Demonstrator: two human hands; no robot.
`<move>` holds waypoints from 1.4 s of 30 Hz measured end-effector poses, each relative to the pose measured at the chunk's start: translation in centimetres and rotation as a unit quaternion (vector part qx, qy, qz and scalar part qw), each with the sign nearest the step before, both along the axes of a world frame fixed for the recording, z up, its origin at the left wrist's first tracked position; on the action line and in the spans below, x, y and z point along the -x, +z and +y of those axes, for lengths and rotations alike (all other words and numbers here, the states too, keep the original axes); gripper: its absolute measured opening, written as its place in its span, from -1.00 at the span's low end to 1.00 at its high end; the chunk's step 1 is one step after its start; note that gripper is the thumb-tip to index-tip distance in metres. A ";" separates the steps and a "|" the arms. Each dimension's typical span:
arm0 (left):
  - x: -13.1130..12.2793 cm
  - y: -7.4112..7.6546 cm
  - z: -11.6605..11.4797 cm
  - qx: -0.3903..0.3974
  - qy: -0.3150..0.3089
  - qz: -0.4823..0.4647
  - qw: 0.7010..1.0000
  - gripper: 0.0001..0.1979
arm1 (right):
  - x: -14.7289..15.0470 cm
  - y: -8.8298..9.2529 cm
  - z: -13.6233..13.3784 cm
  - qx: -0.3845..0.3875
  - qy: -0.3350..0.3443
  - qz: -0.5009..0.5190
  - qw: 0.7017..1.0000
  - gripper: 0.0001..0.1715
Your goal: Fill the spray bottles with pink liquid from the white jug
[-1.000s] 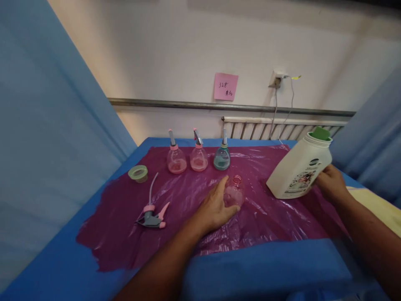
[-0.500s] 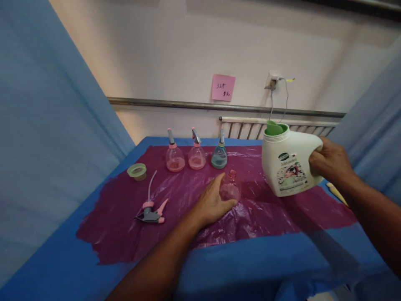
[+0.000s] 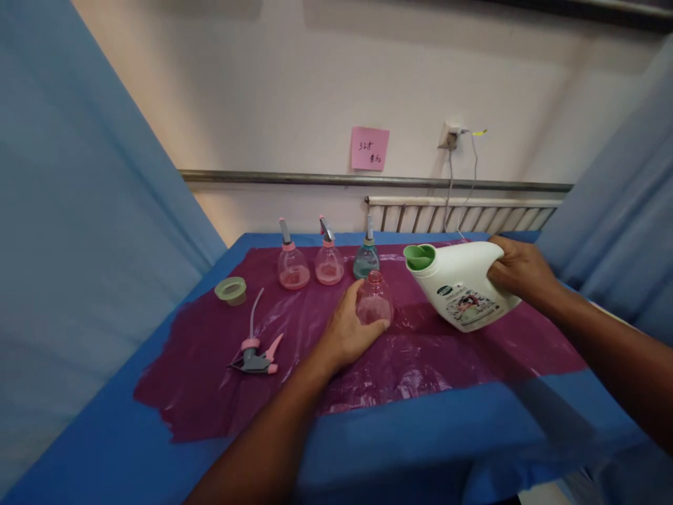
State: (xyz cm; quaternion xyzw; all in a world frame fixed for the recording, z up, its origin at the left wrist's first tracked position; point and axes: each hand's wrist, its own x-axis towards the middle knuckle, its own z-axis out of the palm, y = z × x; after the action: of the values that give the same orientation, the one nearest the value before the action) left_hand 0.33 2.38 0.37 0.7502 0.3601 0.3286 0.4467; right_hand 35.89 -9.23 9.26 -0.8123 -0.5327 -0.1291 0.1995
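Note:
My left hand [image 3: 350,326] is wrapped round the left side of a clear pink, open-necked spray bottle [image 3: 375,303]. To its right, my right hand [image 3: 520,270] grips the handle of a white jug [image 3: 465,287] with a printed label. The jug leans left, and its green spout [image 3: 419,257] points toward the bottle, still apart from its neck. A grey and pink trigger spray head [image 3: 255,358] with a thin tube lies on the sheet left of my left hand. A pale green cap [image 3: 230,289] lies behind it.
Two pink spray bottles [image 3: 293,268] [image 3: 329,265] and a teal one [image 3: 366,259] stand at the back, each holding some liquid. A crumpled purple plastic sheet [image 3: 194,372] covers part of the blue table [image 3: 378,456]. Blue curtains [image 3: 94,210] hang at both sides.
My right hand has moved left with the jug and tipped it further, bringing the spout lower and nearer the bottle. My left hand has shifted slightly left and up with the bottle.

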 end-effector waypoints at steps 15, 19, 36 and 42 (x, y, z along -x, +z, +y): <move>1.7 3.0 -0.6 -0.040 0.096 0.033 0.994 -0.01 | 2.9 2.5 1.5 0.159 -0.034 -0.073 0.984 -0.54; 3.1 3.3 -0.7 -0.078 0.087 0.053 0.992 -0.05 | 3.0 2.6 1.9 0.160 -0.023 -0.059 0.985 -0.53; 7.4 7.2 1.3 -0.187 0.012 0.237 0.953 -0.07 | 3.9 2.9 3.4 0.153 0.024 -0.046 0.987 -0.63; 7.9 7.9 1.8 -0.237 -0.021 0.257 0.937 -0.14 | 3.6 2.9 3.6 0.142 0.026 -0.035 0.989 -0.60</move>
State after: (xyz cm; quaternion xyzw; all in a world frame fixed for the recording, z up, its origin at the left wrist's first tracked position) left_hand -7.57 4.18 8.24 0.9006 0.3585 0.1906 0.1551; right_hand 32.29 -5.66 12.16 -0.8133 -0.5731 -0.0757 0.0666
